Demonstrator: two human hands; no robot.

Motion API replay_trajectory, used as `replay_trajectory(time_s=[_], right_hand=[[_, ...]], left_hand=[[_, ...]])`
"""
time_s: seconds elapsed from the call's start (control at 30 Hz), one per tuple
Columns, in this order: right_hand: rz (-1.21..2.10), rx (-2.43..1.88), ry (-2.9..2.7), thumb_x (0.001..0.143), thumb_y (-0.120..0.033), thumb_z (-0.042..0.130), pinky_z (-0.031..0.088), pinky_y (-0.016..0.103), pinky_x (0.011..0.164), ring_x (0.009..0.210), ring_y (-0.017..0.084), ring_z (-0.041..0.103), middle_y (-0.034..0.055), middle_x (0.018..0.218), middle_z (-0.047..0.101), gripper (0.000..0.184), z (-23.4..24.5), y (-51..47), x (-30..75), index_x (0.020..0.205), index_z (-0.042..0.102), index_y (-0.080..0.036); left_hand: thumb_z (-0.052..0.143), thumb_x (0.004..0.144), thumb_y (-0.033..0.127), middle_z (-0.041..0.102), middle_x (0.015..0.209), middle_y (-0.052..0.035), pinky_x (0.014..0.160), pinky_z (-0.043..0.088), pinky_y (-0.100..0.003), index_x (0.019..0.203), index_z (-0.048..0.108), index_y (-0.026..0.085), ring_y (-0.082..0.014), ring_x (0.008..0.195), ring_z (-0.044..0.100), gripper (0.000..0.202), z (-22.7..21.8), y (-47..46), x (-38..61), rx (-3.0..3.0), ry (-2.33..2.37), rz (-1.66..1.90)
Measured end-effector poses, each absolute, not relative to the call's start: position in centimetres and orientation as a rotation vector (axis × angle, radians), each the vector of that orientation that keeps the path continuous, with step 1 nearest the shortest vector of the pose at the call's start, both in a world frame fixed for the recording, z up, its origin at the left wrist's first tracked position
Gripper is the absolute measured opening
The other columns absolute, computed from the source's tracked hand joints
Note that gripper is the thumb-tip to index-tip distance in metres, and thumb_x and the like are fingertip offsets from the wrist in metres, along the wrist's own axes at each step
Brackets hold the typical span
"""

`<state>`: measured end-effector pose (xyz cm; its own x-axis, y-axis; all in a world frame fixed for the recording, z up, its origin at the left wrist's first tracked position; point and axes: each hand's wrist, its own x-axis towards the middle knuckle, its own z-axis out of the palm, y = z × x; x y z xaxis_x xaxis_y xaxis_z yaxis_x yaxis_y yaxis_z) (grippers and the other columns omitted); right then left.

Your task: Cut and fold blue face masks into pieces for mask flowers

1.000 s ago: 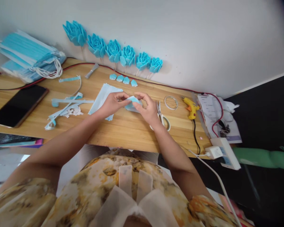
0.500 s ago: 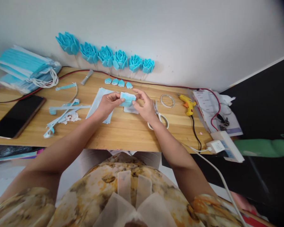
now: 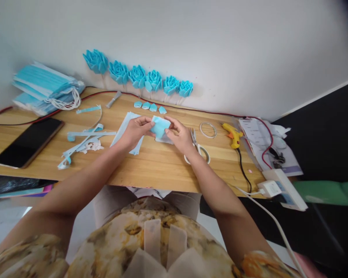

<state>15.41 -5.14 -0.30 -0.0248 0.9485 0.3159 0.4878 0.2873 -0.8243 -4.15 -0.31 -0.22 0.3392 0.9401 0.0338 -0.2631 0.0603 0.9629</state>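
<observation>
Between my two hands is a small blue square of mask fabric [image 3: 160, 126], held up above the table. My left hand [image 3: 137, 131] pinches its left edge, and my right hand [image 3: 179, 135] grips its right side with thumb and fingers. Beneath the hands lies a pale fabric piece [image 3: 165, 139], partly covered. A stack of light blue sheets [image 3: 136, 148] rests under and beside my left hand. White-handled scissors [image 3: 201, 150] lie by my right wrist, partly hidden. Several small folded blue petals [image 3: 153, 107] sit in a row beyond the hands.
Several blue fabric flowers [image 3: 137, 76] lean on the wall. At left are packed masks [image 3: 43, 83], a phone [image 3: 29, 143] and cut strips [image 3: 84, 141]. To the right lie a tape roll [image 3: 208, 130], a yellow glue gun [image 3: 232, 135] and a power strip [image 3: 288, 189].
The blue fabric piece, folded smaller before, now shows a larger, smooth blue face. Both hands still hold it. The whole view has shifted slightly, with the table appearing lower.
</observation>
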Motion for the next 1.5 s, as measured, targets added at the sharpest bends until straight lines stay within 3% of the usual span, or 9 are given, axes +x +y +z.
replay_trajectory(time_s=[0.17,0.3,0.4,0.6,1.03,1.27,1.37,1.5], right_hand=[[0.689,-1.266,-1.609,0.086,-0.047,0.069,0.056,0.039,0.098,0.103,0.022,0.071,0.0054,0.112,0.076,0.052,0.4,-5.5,14.8,0.132,0.065,-0.024],[0.611,-1.324,-1.586,0.086,-0.049,0.068,0.056,0.034,0.087,0.089,0.019,0.07,0.003,0.095,0.078,0.029,0.6,-5.8,14.2,0.098,0.074,-0.022],[0.549,-1.326,-1.553,0.088,-0.046,0.066,0.055,0.031,0.081,0.082,0.017,0.069,0.0017,0.085,0.077,0.026,0.7,-5.8,14.0,0.082,0.07,-0.021],[0.555,-1.296,-1.484,0.087,-0.043,0.068,0.055,0.032,0.081,0.081,0.017,0.069,0.0006,0.083,0.076,0.021,0.6,-5.7,14.4,0.082,0.07,-0.022],[0.521,-1.31,-1.481,0.087,-0.04,0.07,0.053,0.03,0.076,0.076,0.016,0.067,-0.0006,0.078,0.075,0.02,0.6,-5.8,14.6,0.077,0.07,-0.022],[0.387,-1.329,-1.64,0.09,-0.04,0.068,0.053,0.033,0.08,0.078,0.018,0.066,0.0006,0.08,0.074,0.021,0.3,-5.9,14.5,0.076,0.069,-0.024],[0.386,-1.295,-1.68,0.09,-0.038,0.067,0.052,0.033,0.08,0.079,0.018,0.066,0.001,0.081,0.074,0.02,0.3,-5.9,14.3,0.077,0.068,-0.024],[0.556,-1.299,-1.639,0.092,-0.043,0.064,0.054,0.032,0.084,0.087,0.017,0.068,0.0016,0.092,0.076,0.02,0.5,-6.1,14.3,0.091,0.068,-0.023]], left_hand=[[0.08,0.075,0.038,0.072,0.074,-0.0028,0.057,0.057,-0.026,0.079,0.07,0.015,-0.0143,0.059,0.068,0.026,-0.2,-1.1,-3.8,1.409,0.802,1.018],[0.076,0.077,0.042,0.071,0.074,-0.003,0.056,0.054,-0.025,0.08,0.07,0.015,-0.0141,0.059,0.067,0.028,0.0,-1.7,-3.5,1.493,0.809,1.002],[0.075,0.076,0.045,0.071,0.076,-0.0028,0.057,0.053,-0.025,0.084,0.072,0.014,-0.0132,0.061,0.063,0.031,0.2,-1.8,-3.6,1.51,0.83,0.976],[0.074,0.078,0.045,0.068,0.066,-0.002,0.055,0.04,-0.025,0.072,0.074,0.016,-0.012,0.059,0.054,0.029,-0.2,-1.4,-3.8,1.647,0.89,1.01],[0.073,0.077,0.043,0.067,0.063,-0.0019,0.056,0.039,-0.026,0.067,0.075,0.018,-0.0136,0.059,0.052,0.027,0.0,-1.4,-3.9,1.663,0.925,0.953],[0.074,0.077,0.034,0.074,0.081,-0.0014,0.059,0.04,-0.024,0.093,0.08,0.02,-0.012,0.062,0.054,0.022,0.1,-1.5,-3.6,1.743,0.881,0.977],[0.073,0.079,0.033,0.072,0.078,-0.0014,0.059,0.038,-0.025,0.084,0.078,0.02,-0.0118,0.061,0.053,0.015,-0.2,-1.6,-3.5,1.785,0.89,0.997],[0.074,0.082,0.038,0.072,0.076,-0.0033,0.065,0.042,-0.028,0.071,0.074,0.019,-0.015,0.069,0.058,0.022,-0.3,-1.7,-3.6,1.747,0.875,1.064]])
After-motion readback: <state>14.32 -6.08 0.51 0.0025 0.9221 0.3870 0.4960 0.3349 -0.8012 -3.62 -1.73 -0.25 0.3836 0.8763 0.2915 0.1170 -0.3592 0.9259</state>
